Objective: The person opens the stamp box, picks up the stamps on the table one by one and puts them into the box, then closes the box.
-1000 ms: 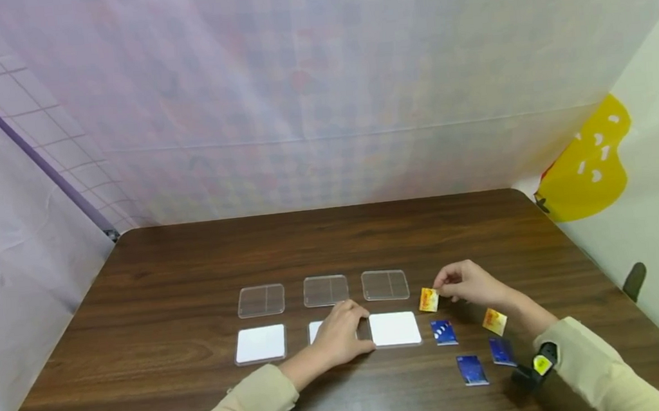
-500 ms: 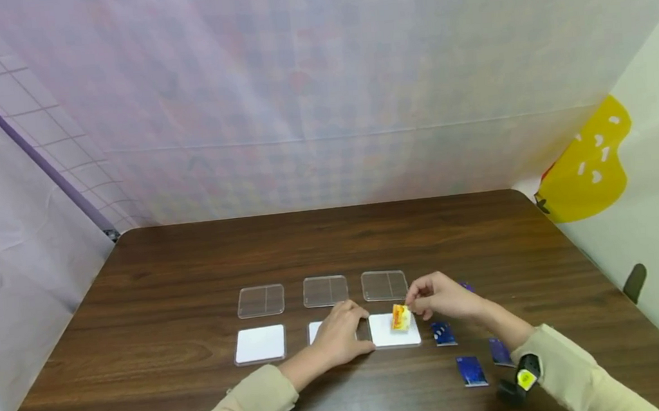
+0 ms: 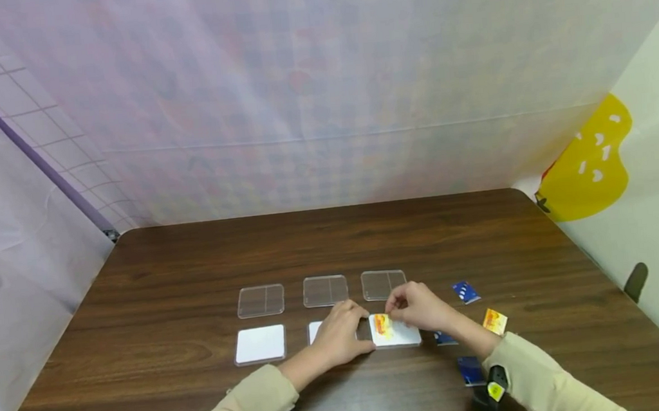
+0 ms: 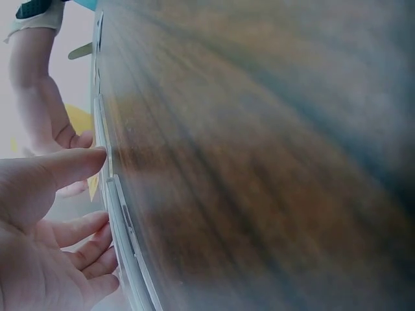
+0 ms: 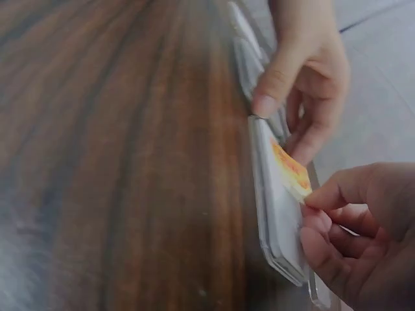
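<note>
Lower right of the frame, nearest you: blue packet (image 3: 470,370) just left of your right sleeve (image 3: 543,372), a second blue packet (image 3: 444,338) partly hidden by your forearm, spare yellow packet (image 3: 495,321) above the cuff. Center: your left hand (image 3: 340,335) covers most of the middle white block (image 3: 315,331), thumb and fingers apart, tips at the left end of the right-hand white block (image 3: 408,336). Left white block (image 3: 260,344) sits well off left. Your right hand (image 3: 421,306) comes in from the right; grip together, thumb and index pinching the right edge of the yellow packet (image 3: 382,326). Key relation: packet lies lower left of that grip, over the block's left part, left fingertips just beside, right hand nearer. Block's long axis runs left-right; packet's can't tell, pale part blends into white. Flat or tilted, can't tell either. Farther up the counter (image 3: 194,261): three clear lids (image 3: 326,291) in a row, third partly behind your right hand; another blue packet (image 3: 466,292) right of them.
</note>
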Demonstrator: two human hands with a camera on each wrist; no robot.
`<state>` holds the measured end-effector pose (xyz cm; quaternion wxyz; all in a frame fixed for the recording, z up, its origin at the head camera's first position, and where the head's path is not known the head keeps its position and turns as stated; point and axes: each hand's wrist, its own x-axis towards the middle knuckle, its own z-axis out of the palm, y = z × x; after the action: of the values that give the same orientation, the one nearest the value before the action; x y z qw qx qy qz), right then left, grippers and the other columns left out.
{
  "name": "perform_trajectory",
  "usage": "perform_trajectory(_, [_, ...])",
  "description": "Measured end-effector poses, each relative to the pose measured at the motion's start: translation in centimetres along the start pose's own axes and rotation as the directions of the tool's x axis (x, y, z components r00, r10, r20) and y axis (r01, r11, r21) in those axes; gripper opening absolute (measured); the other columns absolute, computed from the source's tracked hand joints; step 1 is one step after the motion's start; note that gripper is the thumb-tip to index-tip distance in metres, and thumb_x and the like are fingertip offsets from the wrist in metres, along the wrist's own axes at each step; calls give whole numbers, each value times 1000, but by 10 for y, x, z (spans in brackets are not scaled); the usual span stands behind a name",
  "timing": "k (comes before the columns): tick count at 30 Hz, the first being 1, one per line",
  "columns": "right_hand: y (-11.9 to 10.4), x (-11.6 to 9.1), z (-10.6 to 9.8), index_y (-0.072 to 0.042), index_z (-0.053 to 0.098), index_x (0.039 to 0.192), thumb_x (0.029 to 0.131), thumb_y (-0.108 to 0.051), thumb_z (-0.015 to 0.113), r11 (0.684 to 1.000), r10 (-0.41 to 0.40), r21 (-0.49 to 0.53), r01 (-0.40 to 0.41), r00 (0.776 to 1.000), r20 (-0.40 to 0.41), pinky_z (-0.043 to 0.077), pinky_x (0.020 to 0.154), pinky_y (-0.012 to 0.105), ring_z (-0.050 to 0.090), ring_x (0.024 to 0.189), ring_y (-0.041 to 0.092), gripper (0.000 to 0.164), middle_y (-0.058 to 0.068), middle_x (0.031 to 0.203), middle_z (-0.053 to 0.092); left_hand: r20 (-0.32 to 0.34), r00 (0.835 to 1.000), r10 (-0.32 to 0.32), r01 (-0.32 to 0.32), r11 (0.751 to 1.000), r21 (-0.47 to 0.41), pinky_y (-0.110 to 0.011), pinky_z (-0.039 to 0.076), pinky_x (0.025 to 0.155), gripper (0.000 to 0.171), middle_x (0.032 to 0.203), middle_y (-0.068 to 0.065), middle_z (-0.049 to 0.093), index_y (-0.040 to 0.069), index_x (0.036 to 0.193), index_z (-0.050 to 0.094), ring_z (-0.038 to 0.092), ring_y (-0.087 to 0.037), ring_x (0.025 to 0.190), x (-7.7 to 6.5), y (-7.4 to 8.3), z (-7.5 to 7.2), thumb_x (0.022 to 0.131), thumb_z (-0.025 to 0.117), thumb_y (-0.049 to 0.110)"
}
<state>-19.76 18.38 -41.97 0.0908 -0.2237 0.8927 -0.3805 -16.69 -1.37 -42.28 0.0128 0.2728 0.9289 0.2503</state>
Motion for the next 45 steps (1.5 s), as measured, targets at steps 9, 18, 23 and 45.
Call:
perform_trajectory(9, [-5,-3,9,-5,65,70,69,3,63,990,-68,-128,54,991,-114,46,54,17,52,58,3,8,-3,64,60,1,1000,0,0,1000,0,-26,46,79,49,100,-3,57,4,105,63,51,-18,96,0,0,1,65,79,28])
perform_trajectory(18, [-7,-5,15,-5,64,69,68,1,63,984,-65,-176,33,982,-178,43,52,17,50,55,2,6,-4,61,59,1,1000,5,-5,1000,7,-27,46,81,50,100,-4,57,4,105,63,51,-18,97,0,0,0,65,79,28])
perform_trajectory(23, [-6,-4,18,-7,64,67,66,0,63,977,-66,-210,23,977,-201,42,50,17,48,53,1,7,-5,59,58,-8,1000,9,-8,1000,8,-26,46,79,49,99,-3,58,3,104,63,51,-18,95,0,0,0,65,79,26])
perform_trajectory(45, [-4,-12,1,-5,65,75,71,2,60,989,-27,-147,-4,977,-211,44,53,19,52,59,4,9,-3,66,60,-9,1000,10,-11,1000,-7,-26,45,80,48,98,-4,58,3,105,63,51,-19,95,-1,1,-2,65,79,25])
